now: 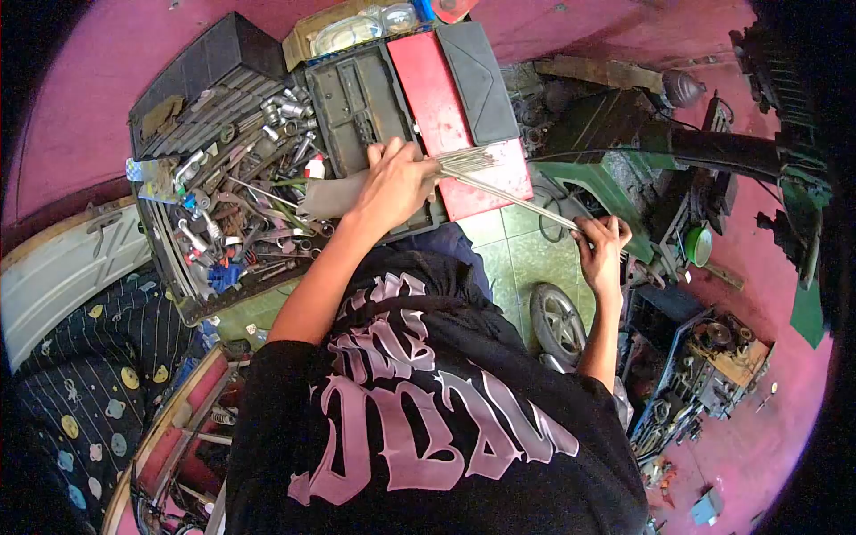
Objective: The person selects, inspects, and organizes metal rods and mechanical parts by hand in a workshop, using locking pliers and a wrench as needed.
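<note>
Thin metal rods (473, 163) form a bundle over the red box lid (430, 85). My left hand (392, 183) is closed around the near end of the bundle, with a grey-brown sleeve or packet (334, 197) under its wrist side. Out to the right, my right hand (602, 241) pinches the far end of a few longer rods (530, 207) that slant down from the bundle. Below the left hand lies the edge of an open black tool case (343, 98).
A large tray of sockets and wrenches (259, 169) sits at the left. A black case (477, 80) rests on the red lid. Right of my body are a wheel (557, 321), a green machine (615, 192) and a parts bench (713, 357).
</note>
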Available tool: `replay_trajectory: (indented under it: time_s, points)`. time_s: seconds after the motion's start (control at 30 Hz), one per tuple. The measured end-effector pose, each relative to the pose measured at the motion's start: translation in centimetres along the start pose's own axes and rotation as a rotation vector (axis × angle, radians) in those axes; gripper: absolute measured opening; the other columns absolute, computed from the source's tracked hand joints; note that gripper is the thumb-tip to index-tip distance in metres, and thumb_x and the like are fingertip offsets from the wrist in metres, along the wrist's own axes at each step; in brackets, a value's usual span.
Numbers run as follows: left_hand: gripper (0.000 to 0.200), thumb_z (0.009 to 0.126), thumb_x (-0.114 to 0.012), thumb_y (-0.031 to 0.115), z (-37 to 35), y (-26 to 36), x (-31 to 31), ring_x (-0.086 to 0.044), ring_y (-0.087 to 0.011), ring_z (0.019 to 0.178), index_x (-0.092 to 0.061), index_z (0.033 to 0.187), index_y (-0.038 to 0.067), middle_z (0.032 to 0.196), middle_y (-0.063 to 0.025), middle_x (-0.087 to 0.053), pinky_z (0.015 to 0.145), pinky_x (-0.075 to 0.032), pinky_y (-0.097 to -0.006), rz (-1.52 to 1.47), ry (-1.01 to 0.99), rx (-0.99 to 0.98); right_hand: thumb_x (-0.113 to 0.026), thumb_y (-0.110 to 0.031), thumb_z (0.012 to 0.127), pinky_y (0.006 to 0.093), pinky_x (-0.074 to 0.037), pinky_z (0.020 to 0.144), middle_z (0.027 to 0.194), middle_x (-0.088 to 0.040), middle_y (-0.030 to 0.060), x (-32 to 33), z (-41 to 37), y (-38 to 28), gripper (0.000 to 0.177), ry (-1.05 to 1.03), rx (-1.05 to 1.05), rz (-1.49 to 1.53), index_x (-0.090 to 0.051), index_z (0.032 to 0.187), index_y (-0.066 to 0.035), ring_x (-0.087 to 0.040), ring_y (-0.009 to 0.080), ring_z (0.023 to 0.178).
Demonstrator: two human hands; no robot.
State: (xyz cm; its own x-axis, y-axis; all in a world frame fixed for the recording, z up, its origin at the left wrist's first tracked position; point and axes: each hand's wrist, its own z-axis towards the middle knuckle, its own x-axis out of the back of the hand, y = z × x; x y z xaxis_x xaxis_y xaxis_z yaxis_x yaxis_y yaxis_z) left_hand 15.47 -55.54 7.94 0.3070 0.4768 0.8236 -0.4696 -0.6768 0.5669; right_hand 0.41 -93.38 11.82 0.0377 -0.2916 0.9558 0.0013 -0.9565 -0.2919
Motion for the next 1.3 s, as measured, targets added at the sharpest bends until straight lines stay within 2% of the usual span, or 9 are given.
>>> replay_trajectory:
  time_s: [0.07, 0.2, 0.37, 0.4, 0.63, 0.7, 0.97, 1.07, 1.3]
  points:
    - [0.027, 0.087, -0.083, 0.022, 0.0, 0.5, 0.4, -0.056, -0.0302, 0.112, -0.08, 0.111, 0.01, 0.105, -0.0091, -0.064, 0.103, -0.036, -0.0497, 0.013, -0.103, 0.002, -0.078, -0.019, 0.092, 0.0502, -0.032, 0.11, 0.096, -0.072, 0.0054, -0.4, 0.1, 0.7, 0.022, -0.017, -0.001, -0.001, -0.078, 0.112, -0.009, -0.058, 0.0279, 0.102]
    - [0.031, 0.085, -0.085, 0.026, -0.1, 1.0, 1.4, -0.055, -0.031, 0.115, -0.08, 0.111, 0.01, 0.106, -0.011, -0.063, 0.103, -0.036, -0.0513, 0.127, -0.167, -0.026, -0.077, -0.02, 0.093, 0.0513, -0.032, 0.11, 0.097, -0.073, 0.0051, -0.7, 0.4, 1.2, 0.022, -0.048, 0.016, -0.014, -0.078, 0.112, -0.01, -0.059, 0.0279, 0.103]
    - [0.027, 0.086, -0.082, 0.014, -0.4, -0.2, 1.0, -0.055, -0.0335, 0.116, -0.079, 0.111, 0.005, 0.111, -0.0146, -0.063, 0.103, -0.038, -0.0495, 0.293, -0.164, -0.027, -0.077, -0.021, 0.093, 0.0523, -0.032, 0.111, 0.096, -0.073, 0.0047, -0.9, 1.1, 1.4, 0.021, -0.08, 0.021, 0.017, -0.079, 0.112, -0.012, -0.059, 0.0285, 0.102]
    - [0.024, 0.086, -0.079, 0.009, -0.5, 0.0, 1.3, -0.056, -0.0336, 0.117, -0.078, 0.11, 0.005, 0.111, -0.0143, -0.065, 0.102, -0.039, -0.0485, 0.262, -0.129, -0.016, -0.077, -0.021, 0.093, 0.0526, -0.032, 0.111, 0.096, -0.073, 0.0044, -1.0, 1.2, 1.4, 0.02, -0.079, 0.027, 0.021, -0.079, 0.111, -0.012, -0.059, 0.0287, 0.102]
    - [0.025, 0.087, -0.078, 0.008, -0.8, 0.0, 0.9, -0.059, -0.0307, 0.113, -0.076, 0.112, 0.007, 0.107, -0.0102, -0.07, 0.101, -0.039, -0.0477, 0.194, -0.021, 0.042, -0.076, -0.02, 0.094, 0.0533, -0.033, 0.111, 0.094, -0.071, 0.0042, -1.9, 3.0, 0.9, 0.018, -0.053, 0.083, 0.028, -0.079, 0.111, -0.014, -0.061, 0.0292, 0.102]
    - [0.021, 0.089, -0.072, 0.007, -0.8, 0.3, 1.2, -0.06, -0.0316, 0.11, -0.072, 0.11, 0.005, 0.108, -0.0115, -0.071, 0.1, -0.039, -0.0478, 0.107, 0.002, 0.082, -0.076, -0.021, 0.094, 0.0532, -0.033, 0.111, 0.092, -0.07, 0.0046, -2.0, 3.7, 0.6, 0.018, -0.054, 0.128, 0.031, -0.079, 0.111, -0.015, -0.061, 0.0293, 0.102]
    - [0.024, 0.085, -0.076, 0.004, -1.5, 0.5, 1.1, -0.06, -0.0311, 0.108, -0.07, 0.108, 0.006, 0.104, -0.0101, -0.071, 0.098, -0.038, -0.046, 0.04, 0.093, 0.058, -0.074, -0.02, 0.093, 0.0494, -0.034, 0.107, 0.093, -0.069, 0.0075, -2.1, 6.0, -0.7, 0.021, -0.073, 0.226, 0.079, -0.078, 0.112, -0.01, -0.059, 0.0313, 0.103]
    - [0.024, 0.085, -0.076, 0.003, -1.6, 0.6, 1.2, -0.06, -0.0311, 0.106, -0.07, 0.108, 0.005, 0.103, -0.0105, -0.071, 0.098, -0.038, -0.0457, 0.01, 0.107, 0.071, -0.076, -0.024, 0.094, 0.0523, -0.034, 0.11, 0.09, -0.069, 0.0043, -2.1, 6.1, -0.6, 0.02, -0.073, 0.218, 0.056, -0.08, 0.11, -0.013, -0.06, 0.0288, 0.103]
    - [0.02, 0.088, -0.076, 0.004, -1.5, 0.7, 1.3, -0.06, -0.0312, 0.106, -0.069, 0.106, 0.006, 0.104, -0.0105, -0.071, 0.098, -0.038, -0.0458, -0.006, 0.104, 0.097, -0.077, -0.024, 0.093, 0.0529, -0.034, 0.108, 0.09, -0.069, 0.0048, -2.0, 5.7, -0.6, 0.02, -0.049, 0.211, 0.076, -0.08, 0.109, -0.012, -0.06, 0.0287, 0.103]
